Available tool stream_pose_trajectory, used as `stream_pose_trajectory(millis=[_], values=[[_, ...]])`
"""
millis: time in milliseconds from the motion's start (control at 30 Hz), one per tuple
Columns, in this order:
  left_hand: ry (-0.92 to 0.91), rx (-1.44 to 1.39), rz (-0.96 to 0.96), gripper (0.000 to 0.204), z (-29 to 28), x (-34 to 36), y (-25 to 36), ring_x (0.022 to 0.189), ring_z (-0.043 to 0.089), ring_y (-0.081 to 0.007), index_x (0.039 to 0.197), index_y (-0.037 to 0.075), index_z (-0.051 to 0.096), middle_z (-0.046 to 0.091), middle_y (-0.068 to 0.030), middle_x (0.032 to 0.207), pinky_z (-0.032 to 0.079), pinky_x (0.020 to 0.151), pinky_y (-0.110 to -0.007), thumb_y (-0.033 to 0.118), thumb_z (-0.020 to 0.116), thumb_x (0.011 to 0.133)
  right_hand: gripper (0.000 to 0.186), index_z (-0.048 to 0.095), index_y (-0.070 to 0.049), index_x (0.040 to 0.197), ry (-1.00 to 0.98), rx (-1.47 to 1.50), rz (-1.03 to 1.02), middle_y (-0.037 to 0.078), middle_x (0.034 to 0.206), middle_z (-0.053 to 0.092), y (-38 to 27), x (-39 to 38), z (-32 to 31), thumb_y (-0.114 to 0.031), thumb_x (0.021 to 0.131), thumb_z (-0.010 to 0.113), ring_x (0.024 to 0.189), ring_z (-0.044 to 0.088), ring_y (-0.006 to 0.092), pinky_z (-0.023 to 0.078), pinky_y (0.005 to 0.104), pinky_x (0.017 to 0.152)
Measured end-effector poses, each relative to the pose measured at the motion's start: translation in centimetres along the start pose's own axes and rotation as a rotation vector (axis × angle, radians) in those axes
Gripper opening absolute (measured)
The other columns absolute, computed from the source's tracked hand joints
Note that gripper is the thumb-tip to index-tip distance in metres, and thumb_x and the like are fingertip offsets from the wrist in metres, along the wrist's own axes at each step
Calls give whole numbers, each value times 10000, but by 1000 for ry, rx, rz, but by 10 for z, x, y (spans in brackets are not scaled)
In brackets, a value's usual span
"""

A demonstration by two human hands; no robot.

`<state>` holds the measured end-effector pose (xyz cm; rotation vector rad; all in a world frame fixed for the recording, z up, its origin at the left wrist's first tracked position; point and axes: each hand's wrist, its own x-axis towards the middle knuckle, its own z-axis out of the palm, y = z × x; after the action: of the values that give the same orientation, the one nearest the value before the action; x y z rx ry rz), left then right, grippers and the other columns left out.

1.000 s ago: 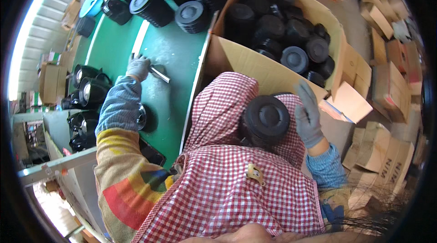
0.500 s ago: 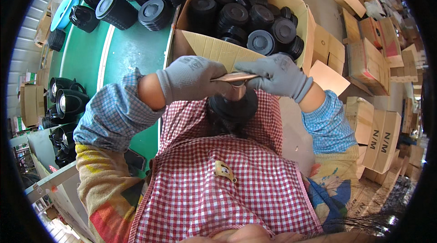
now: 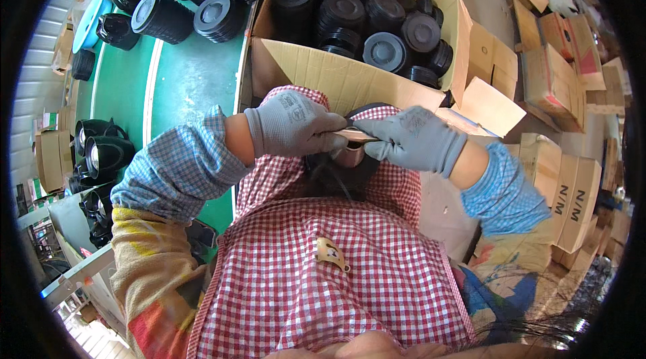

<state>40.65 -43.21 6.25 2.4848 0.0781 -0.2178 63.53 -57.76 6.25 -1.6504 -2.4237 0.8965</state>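
My left hand (image 3: 289, 127), in a grey glove, pinches one side of a flat shiny metal piece (image 3: 356, 133) in front of me. My right hand (image 3: 417, 144), also gloved, has fingers and thumb closed on its other side. Just under it is a short silvery cylinder (image 3: 348, 156); whether the two are joined I cannot tell. They sit over a round black plastic part (image 3: 340, 177) in the lap of my red-checked apron (image 3: 336, 271), partly hidden by my hands.
A green bench (image 3: 118, 83) on my left bears stacked black parts (image 3: 161, 16), black housings (image 3: 101, 157) and a blue basin (image 3: 92, 18). An open carton (image 3: 303, 69) of black parts stands ahead. Cardboard boxes (image 3: 552, 83) are heaped at the right.
My left hand has come from the bench to my lap with the metal piece; my right hand has joined it there. In the last half second both moved slightly lower.
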Motion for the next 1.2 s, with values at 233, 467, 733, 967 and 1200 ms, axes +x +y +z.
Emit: stream_pose_trajectory(millis=[233,467,733,967,1200], values=[[16,-190,-22,309,11,11,-24,766,698,-350,1011,76,730,699,-181,838,552,711,-445,334,561,994,758,460,-183,1520,325,-15,-297,174,1612,326,44,21,32,-636,914,522,1446,336,420,223,572,1195],[12,-176,-133,311,14,80,-71,910,699,-366,1083,80,738,726,-183,950,535,856,-456,317,619,920,895,236,-167,1624,186,224,-278,185,1652,260,-61,38,34,-727,944,393,1521,232,413,80,615,1218],[1056,-263,98,346,28,-4,-48,1009,649,-322,1194,-13,635,644,-159,1158,530,874,-447,20,665,851,1056,-16,-94,1637,191,1434,-257,250,1640,245,-20,46,33,-823,922,254,1490,316,358,245,467,1215],[554,46,400,298,76,35,56,926,614,-234,968,180,675,623,-34,964,465,813,-412,451,711,849,1102,137,-149,1646,-3,1660,-219,177,1635,313,-9,50,31,-904,854,270,1481,350,296,247,424,1221],[570,-3,362,246,84,51,54,837,593,-228,848,193,608,578,4,834,472,769,-386,422,693,814,756,719,-61,1086,304,609,-591,134,1217,672,47,128,43,-641,1048,234,1230,568,324,325,456,1157]])
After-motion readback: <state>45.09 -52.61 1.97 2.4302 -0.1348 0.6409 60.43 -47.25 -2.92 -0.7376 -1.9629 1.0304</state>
